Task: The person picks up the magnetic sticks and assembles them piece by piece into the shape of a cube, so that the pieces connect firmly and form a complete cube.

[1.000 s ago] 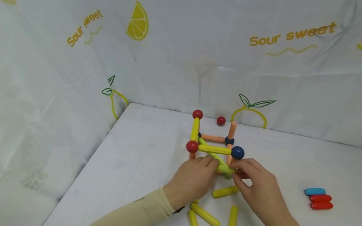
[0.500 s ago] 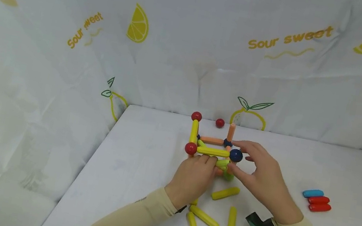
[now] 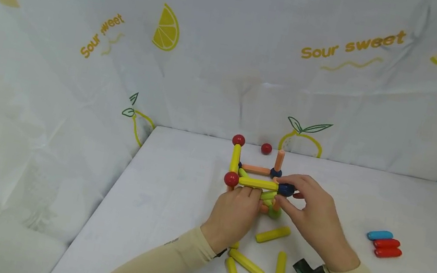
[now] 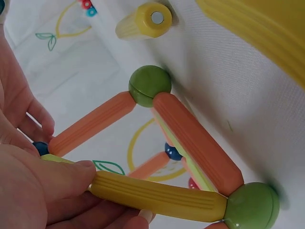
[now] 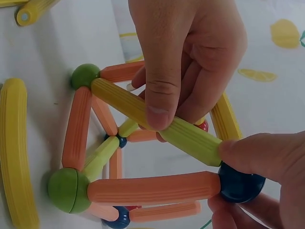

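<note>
Take the near blue ball (image 5: 240, 183) as the datum for all positions. The right hand (image 3: 314, 217) grips this ball from its right side, fingers narrowed around it, the thumb tip lying over the adjoining end of the front lime rod (image 5: 190, 140). The left hand (image 3: 232, 219), to the left of and below the near blue ball, pinches between thumb and fingers the joint where the front lime rod meets the bent yellow rod (image 5: 119, 102). Together these rods form a diagonal, descending leftward from the near blue ball to the left green ball (image 5: 86, 76); the salmon post (image 5: 152, 188) descends from the same datum to the right green ball (image 5: 69, 191). The step in hand is judged to be seating the lime end on the near blue ball; the thumb covers part of that contact, so full seating cannot be confirmed. Support the pinched joint firmly, as it is the likeliest point to fold. Align both rods, then press along their length toward the datum, turning the ball slightly if the end meets it off-centre. Apply no sideways load: the salmon post and the yellow crossbar (image 3: 258, 183), which extends left from the datum, could detach. Release one hand at a time, the right first.
</note>
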A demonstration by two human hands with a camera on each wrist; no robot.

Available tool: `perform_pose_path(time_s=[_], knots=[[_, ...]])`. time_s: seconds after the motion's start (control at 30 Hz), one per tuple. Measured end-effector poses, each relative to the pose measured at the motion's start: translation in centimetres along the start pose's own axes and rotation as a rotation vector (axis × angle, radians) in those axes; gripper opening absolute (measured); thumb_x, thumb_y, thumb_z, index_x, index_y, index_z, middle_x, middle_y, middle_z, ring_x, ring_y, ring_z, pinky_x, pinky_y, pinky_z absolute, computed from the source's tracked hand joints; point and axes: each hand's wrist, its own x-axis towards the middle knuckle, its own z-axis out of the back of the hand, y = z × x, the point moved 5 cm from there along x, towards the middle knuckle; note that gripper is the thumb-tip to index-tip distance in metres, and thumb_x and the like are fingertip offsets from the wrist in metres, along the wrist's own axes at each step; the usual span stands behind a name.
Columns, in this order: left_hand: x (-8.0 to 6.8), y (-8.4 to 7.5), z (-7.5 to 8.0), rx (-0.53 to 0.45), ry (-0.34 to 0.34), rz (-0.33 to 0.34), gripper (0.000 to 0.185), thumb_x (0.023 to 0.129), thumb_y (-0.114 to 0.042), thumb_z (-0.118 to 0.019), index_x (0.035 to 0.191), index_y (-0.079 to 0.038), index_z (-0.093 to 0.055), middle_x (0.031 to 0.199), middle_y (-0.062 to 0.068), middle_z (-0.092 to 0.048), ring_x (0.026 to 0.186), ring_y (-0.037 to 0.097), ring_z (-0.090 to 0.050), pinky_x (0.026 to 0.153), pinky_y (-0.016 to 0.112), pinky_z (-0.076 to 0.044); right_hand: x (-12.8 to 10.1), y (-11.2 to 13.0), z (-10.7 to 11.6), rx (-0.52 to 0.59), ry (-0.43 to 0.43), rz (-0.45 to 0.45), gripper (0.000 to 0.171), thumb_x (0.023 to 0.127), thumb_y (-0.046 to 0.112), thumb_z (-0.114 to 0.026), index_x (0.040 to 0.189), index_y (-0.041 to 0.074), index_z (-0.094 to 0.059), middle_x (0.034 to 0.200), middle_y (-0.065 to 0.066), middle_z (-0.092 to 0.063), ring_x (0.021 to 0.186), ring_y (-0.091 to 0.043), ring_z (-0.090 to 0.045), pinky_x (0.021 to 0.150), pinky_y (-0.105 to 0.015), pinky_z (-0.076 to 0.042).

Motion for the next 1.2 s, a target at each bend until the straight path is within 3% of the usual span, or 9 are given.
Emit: perform_pose_path(time_s=[0.3,0.7,0.87,0.97,1.03,1.1,1.2], knots=[[0.0,0.2,0.0,0.006,-0.013,0.013,0.036,0.098,-0.037,-0.082,0.118,-0.008,-0.073,0.100,0.002,-0.079,0.079,0.012,-0.073,0.075,0.024,-0.065,0.0,0.2,-0.2,-0.001,-0.017,0.026,0.041,0.089,0.010,-0.089,0.127,0.014,-0.073,0.123,-0.006,-0.073,0.101,-0.025,-0.074,0.083,-0.053,-0.066],[-0.3,0.7,0.2,-0.018,-0.013,0.019,0.033,0.099,-0.028,-0.082,0.121,-0.006,-0.073,0.105,0.004,-0.080,0.080,0.013,-0.075,0.074,0.026,-0.066,0.0,0.2,-0.8,0.006,0.022,0.010,0.045,0.091,0.011,-0.088,0.132,0.018,-0.071,0.126,-0.004,-0.073,0.102,-0.024,-0.073,0.084,-0.048,-0.065],[-1.0,1.0,1.0,-0.024,0.022,0.028,0.030,0.100,-0.031,-0.079,0.117,-0.007,-0.074,0.100,0.002,-0.078,0.077,0.010,-0.069,0.070,0.021,-0.063,0.1,0.0,-0.8,0.045,0.024,-0.003,0.046,0.096,0.024,-0.084,0.138,0.017,-0.068,0.129,-0.005,-0.074,0.106,-0.022,-0.073,0.086,-0.048,-0.065],[-2.5,1.9,2.3,-0.068,0.023,0.030,0.029,0.102,-0.033,-0.077,0.118,-0.009,-0.075,0.096,0.000,-0.075,0.073,0.008,-0.064,0.066,0.017,-0.058,0.4,-1.0,-0.4,0.115,0.036,-0.061,0.043,0.106,0.034,-0.071,0.145,0.015,-0.064,0.133,-0.007,-0.074,0.112,-0.024,-0.073,0.090,-0.030,-0.063],[-3.6,3.0,3.1,-0.111,0.016,0.053,0.028,0.102,-0.031,-0.077,0.118,-0.009,-0.076,0.090,0.000,-0.073,0.069,0.009,-0.062,0.061,0.018,-0.055,0.9,-2.5,-0.1,0.178,0.063,-0.127,0.042,0.112,0.035,-0.060,0.149,0.014,-0.060,0.136,-0.011,-0.073,0.114,-0.027,-0.072,0.090,-0.021,-0.059],[-4.4,4.6,3.1,-0.173,0.041,0.114,0.027,0.100,-0.027,-0.080,0.117,-0.007,-0.076,0.091,0.002,-0.075,0.069,0.011,-0.065,0.062,0.021,-0.056,1.7,-4.4,-0.1,0.212,0.110,-0.199,0.043,0.115,0.034,-0.052,0.152,0.012,-0.057,0.139,-0.014,-0.071,0.115,-0.031,-0.072,0.091,-0.019,-0.056],[-4.7,6.9,1.6,-0.277,0.125,0.245,0.029,0.097,-0.024,-0.082,0.117,-0.005,-0.076,0.094,0.005,-0.078,0.075,0.016,-0.071,0.066,0.027,-0.059,3.2,-7.6,-1.0,0.215,0.210,-0.296,0.049,0.115,0.034,-0.052,0.156,0.008,-0.051,0.145,-0.019,-0.067,0.123,-0.038,-0.069,0.096,-0.039,-0.062]])
